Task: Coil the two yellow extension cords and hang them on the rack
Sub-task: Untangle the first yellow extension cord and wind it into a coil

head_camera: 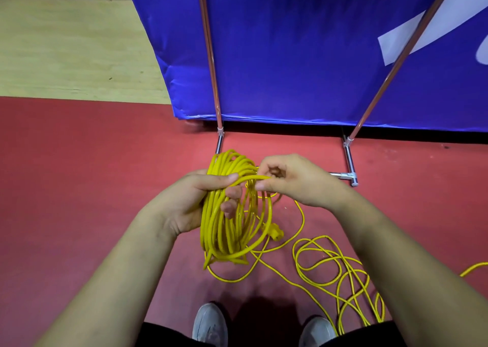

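While adding a loop, grips the coil [232, 227] with left hand [195, 201] fingers clamped round it, apparently against springing open; pinches the feeding strand [252, 179] between right hand [293, 180] fingers.

Red floor [79, 188] — loose yellow cord [343, 270], rack base [349, 159], grey shoes [210, 325]

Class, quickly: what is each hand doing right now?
Left hand: closed round the coil.
Right hand: pinching a cord strand at the coil's top.
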